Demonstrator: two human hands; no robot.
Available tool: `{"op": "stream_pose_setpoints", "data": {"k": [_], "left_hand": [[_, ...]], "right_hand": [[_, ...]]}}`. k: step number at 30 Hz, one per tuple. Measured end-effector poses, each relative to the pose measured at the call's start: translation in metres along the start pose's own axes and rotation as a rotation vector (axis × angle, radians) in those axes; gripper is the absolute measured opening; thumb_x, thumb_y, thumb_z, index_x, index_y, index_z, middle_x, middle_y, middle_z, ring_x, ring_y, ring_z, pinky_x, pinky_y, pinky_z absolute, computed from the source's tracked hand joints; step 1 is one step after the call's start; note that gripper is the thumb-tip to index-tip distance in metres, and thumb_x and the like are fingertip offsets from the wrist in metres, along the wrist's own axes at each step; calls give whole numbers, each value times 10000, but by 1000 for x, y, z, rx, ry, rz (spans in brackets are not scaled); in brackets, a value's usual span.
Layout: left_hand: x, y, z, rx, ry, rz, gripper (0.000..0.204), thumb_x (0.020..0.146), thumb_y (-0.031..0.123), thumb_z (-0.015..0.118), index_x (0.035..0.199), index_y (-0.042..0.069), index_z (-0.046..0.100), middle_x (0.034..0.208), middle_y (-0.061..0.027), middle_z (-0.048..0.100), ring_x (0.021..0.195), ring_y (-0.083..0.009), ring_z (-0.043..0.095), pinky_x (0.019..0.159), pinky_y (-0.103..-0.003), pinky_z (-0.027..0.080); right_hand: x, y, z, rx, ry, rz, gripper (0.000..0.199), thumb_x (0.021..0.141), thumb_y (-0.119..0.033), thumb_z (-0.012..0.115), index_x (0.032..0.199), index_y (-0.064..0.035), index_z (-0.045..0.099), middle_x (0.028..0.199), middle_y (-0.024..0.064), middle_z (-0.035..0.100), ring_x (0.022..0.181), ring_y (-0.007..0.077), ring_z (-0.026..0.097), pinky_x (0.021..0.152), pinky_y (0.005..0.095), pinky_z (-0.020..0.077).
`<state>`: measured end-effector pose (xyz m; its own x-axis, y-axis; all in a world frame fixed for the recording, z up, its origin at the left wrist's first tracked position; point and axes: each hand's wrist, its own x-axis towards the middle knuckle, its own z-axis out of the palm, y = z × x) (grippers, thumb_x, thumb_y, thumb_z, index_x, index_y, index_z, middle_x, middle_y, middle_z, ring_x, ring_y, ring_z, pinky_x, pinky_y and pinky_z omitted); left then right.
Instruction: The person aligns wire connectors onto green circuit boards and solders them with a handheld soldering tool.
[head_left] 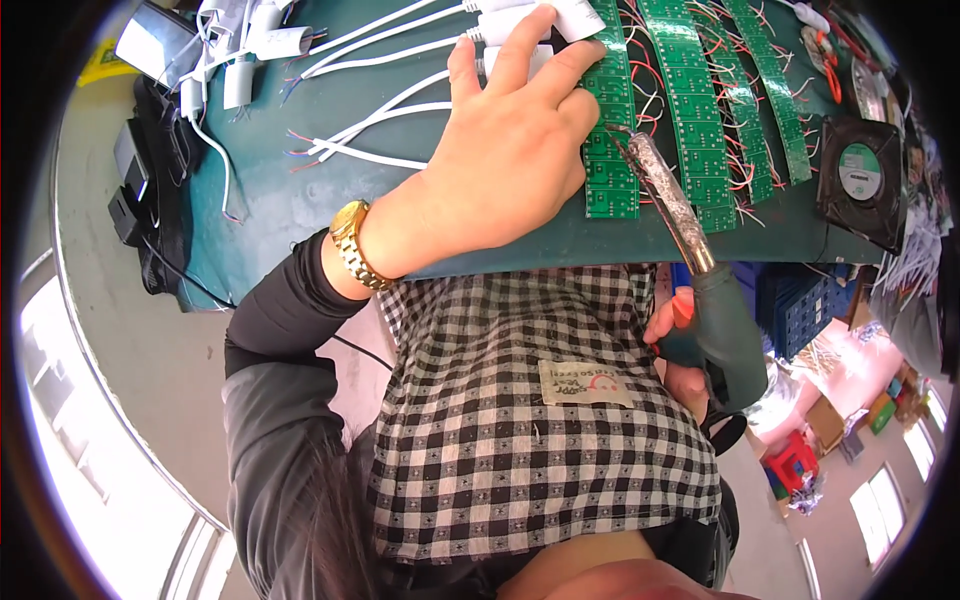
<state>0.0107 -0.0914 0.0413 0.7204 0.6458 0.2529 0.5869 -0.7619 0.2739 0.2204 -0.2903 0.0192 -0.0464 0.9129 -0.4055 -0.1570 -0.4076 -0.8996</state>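
Note:
My left hand [510,165], with a gold watch on its wrist, reaches over the table with its fingers spread. Its fingertips rest on or just above white plastic connector housings [575,18] with white cables [390,108]. Partly hidden behind a dark green handle, my right hand [680,385] is closed around a soldering iron [730,335]. The iron's worn metal barrel slants up and left. Its tip is over the nearest strip of green circuit boards [610,185], just right of my left hand. Whether the tip touches the board, I cannot tell.
More circuit board strips [690,110] with red and white wires lie to the right. A black fan [862,180] stands at the table's right edge. Loose white cabled connectors [240,80] and a phone-like device [157,45] sit at the far left. Blue crates [800,305] are below the table edge.

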Motion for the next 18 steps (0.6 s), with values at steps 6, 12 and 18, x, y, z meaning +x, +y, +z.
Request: {"op": "stream_pose_setpoints", "data": {"k": [6,12,18], "left_hand": [[-10,-4,24,-42,125,-7,174,662,88,645,812,31,579,1290,-126,463,1283,-393,322,897,-681,293],[-9,-9,27,-70,100,22,174,691,50,633,803,50,501,1373,-118,412,1322,-403,287,937,-713,198],[-18,-15,15,14,205,138,320,649,267,686,853,65,545,1385,-138,374,1297,-402,292,889,-719,234]], "right_hand": [[6,-19,1,-20,-12,120,729,610,-603,767,1020,-38,559,812,27,535,742,129,502,653,248,385],[4,19,12,234,221,-258,942,547,-648,755,1199,-32,467,832,82,553,703,193,551,612,298,445],[11,33,4,211,243,-484,896,690,-657,670,1221,9,393,781,108,529,627,208,553,560,289,460]]}}
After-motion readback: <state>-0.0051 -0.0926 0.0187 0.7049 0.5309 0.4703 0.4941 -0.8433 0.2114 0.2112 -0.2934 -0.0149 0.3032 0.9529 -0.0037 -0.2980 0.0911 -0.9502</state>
